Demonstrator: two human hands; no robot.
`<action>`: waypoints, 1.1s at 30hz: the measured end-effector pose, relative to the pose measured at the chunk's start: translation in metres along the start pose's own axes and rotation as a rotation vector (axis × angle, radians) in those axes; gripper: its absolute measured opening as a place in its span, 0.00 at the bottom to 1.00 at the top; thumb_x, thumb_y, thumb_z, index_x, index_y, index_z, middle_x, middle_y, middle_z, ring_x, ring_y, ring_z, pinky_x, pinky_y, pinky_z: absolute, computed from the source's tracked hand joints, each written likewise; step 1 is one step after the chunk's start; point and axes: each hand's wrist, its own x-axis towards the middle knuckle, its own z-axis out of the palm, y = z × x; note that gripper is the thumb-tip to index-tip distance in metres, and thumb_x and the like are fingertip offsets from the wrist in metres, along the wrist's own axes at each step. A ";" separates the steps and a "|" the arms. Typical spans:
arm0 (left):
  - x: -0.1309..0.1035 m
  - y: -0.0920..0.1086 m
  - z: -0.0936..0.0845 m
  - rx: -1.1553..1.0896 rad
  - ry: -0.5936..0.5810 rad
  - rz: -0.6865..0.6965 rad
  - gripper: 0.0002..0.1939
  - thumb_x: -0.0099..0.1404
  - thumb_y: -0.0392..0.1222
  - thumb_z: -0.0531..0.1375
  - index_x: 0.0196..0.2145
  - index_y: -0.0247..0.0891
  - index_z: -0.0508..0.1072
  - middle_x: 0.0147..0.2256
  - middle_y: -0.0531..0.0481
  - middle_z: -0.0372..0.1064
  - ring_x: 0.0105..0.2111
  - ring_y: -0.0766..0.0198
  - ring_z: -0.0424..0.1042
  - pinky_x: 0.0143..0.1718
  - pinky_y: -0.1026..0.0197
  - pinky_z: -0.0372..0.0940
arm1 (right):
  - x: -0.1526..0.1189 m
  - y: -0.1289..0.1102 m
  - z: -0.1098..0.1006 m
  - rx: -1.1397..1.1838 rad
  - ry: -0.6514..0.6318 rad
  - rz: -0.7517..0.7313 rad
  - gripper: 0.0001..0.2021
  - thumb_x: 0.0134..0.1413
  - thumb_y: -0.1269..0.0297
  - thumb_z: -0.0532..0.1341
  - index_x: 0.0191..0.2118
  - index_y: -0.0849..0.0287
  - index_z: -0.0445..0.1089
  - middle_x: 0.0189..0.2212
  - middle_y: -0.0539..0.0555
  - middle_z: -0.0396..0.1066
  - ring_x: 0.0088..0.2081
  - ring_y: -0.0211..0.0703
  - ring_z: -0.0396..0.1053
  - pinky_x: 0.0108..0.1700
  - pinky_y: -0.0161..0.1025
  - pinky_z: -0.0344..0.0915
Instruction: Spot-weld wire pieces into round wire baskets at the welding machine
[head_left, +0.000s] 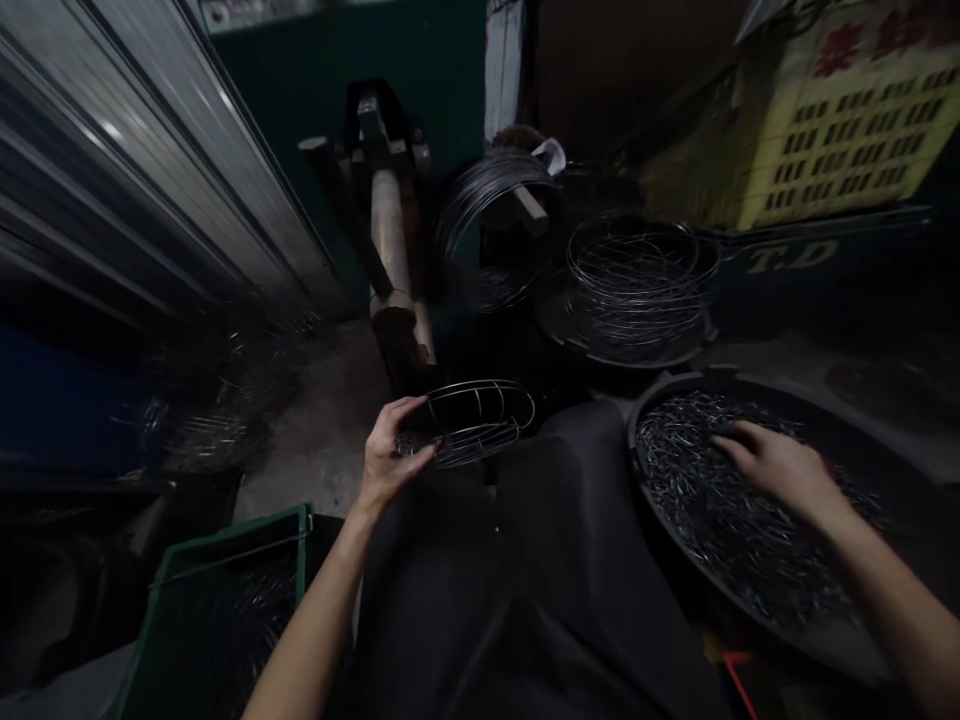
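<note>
Near the middle of the head view, my left hand [390, 452] grips the left side of a round wire basket [480, 432], thumb below and fingers at its upper ring. The basket is held over the dark cloth on my lap [540, 530]. To the right, my right hand [780, 465] reaches over a wide dark round tray [646, 480] filled with short bent metal wire pieces [705, 510]. Its thumb and fingers curl toward each other just at the pile. Whether a piece is between the fingertips is too dark to make out.
A machine with a cylindrical arm [388, 230] stands ahead. Behind it to the right are a hanging wire coil [487, 185] and stacked wire rings [637, 275]. A green crate [169, 560] sits lower left, a yellow crate [847, 140] upper right, and corrugated metal [150, 120] upper left.
</note>
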 end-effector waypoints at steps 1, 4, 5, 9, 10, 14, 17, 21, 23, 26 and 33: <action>0.002 0.000 0.001 0.017 -0.001 0.014 0.26 0.56 0.43 0.65 0.52 0.41 0.65 0.49 0.44 0.66 0.51 0.56 0.68 0.54 0.50 0.64 | 0.001 -0.033 0.006 0.017 -0.083 0.074 0.12 0.46 0.45 0.63 0.25 0.46 0.71 0.20 0.56 0.71 0.21 0.48 0.68 0.23 0.46 0.62; 0.004 0.001 0.004 0.049 -0.005 0.033 0.26 0.56 0.41 0.64 0.52 0.41 0.64 0.49 0.45 0.66 0.51 0.56 0.67 0.53 0.50 0.64 | 0.005 -0.138 0.034 0.362 -0.360 0.101 0.13 0.51 0.51 0.61 0.41 0.50 0.69 0.31 0.53 0.75 0.28 0.45 0.72 0.28 0.42 0.69; 0.004 0.002 0.005 0.054 -0.017 0.040 0.26 0.56 0.40 0.64 0.53 0.41 0.64 0.49 0.45 0.66 0.51 0.56 0.67 0.53 0.50 0.64 | 0.007 -0.168 0.044 0.438 -0.437 0.051 0.15 0.51 0.54 0.61 0.44 0.51 0.68 0.32 0.52 0.75 0.29 0.44 0.72 0.28 0.41 0.69; 0.003 0.006 0.002 0.060 -0.061 0.067 0.26 0.56 0.40 0.64 0.52 0.41 0.64 0.49 0.44 0.66 0.51 0.55 0.66 0.52 0.49 0.63 | 0.019 -0.240 0.085 0.457 -0.521 -0.254 0.07 0.56 0.65 0.57 0.37 0.56 0.72 0.33 0.50 0.76 0.33 0.40 0.73 0.36 0.37 0.70; 0.002 0.006 0.000 0.060 -0.068 0.069 0.26 0.56 0.40 0.64 0.52 0.41 0.64 0.49 0.44 0.66 0.51 0.55 0.66 0.53 0.49 0.63 | 0.021 -0.246 0.095 0.383 -0.473 -0.337 0.07 0.57 0.66 0.57 0.37 0.57 0.73 0.34 0.51 0.76 0.35 0.39 0.73 0.38 0.36 0.69; 0.000 0.007 -0.012 0.043 -0.053 0.059 0.26 0.56 0.39 0.64 0.52 0.41 0.64 0.49 0.44 0.66 0.51 0.55 0.66 0.52 0.50 0.63 | 0.023 -0.249 0.130 -0.050 -0.263 -0.726 0.13 0.56 0.64 0.60 0.47 0.60 0.71 0.41 0.55 0.76 0.36 0.40 0.73 0.34 0.33 0.67; -0.002 0.003 -0.018 0.004 -0.001 0.035 0.26 0.55 0.38 0.64 0.52 0.41 0.64 0.49 0.44 0.66 0.51 0.55 0.67 0.52 0.51 0.64 | 0.022 -0.248 0.142 -0.221 -0.126 -0.961 0.12 0.57 0.69 0.59 0.46 0.61 0.72 0.41 0.54 0.76 0.32 0.36 0.73 0.30 0.32 0.62; -0.005 -0.006 -0.019 -0.003 0.061 0.034 0.26 0.55 0.37 0.64 0.52 0.41 0.64 0.48 0.44 0.66 0.50 0.56 0.67 0.51 0.51 0.65 | 0.027 -0.254 0.147 -0.240 0.009 -1.122 0.10 0.57 0.72 0.58 0.44 0.61 0.73 0.40 0.52 0.76 0.30 0.31 0.70 0.29 0.32 0.59; -0.006 -0.011 -0.017 0.008 0.071 0.056 0.27 0.54 0.36 0.64 0.52 0.41 0.64 0.48 0.43 0.67 0.50 0.55 0.68 0.50 0.51 0.65 | 0.031 -0.257 0.149 -0.260 0.050 -1.145 0.10 0.57 0.72 0.58 0.43 0.62 0.73 0.40 0.52 0.77 0.27 0.30 0.68 0.29 0.33 0.58; -0.005 -0.018 -0.015 0.018 0.098 0.072 0.27 0.55 0.37 0.64 0.52 0.41 0.64 0.47 0.43 0.67 0.49 0.55 0.68 0.49 0.51 0.66 | 0.035 -0.257 0.154 -0.320 0.085 -1.194 0.10 0.57 0.73 0.58 0.43 0.62 0.74 0.41 0.53 0.76 0.24 0.29 0.65 0.28 0.34 0.56; 0.000 -0.023 -0.010 0.032 0.131 0.087 0.27 0.56 0.38 0.65 0.52 0.40 0.64 0.47 0.42 0.67 0.48 0.54 0.69 0.48 0.51 0.67 | 0.043 -0.255 0.159 -0.420 0.118 -1.282 0.12 0.56 0.74 0.58 0.45 0.62 0.74 0.44 0.54 0.75 0.24 0.29 0.62 0.27 0.34 0.55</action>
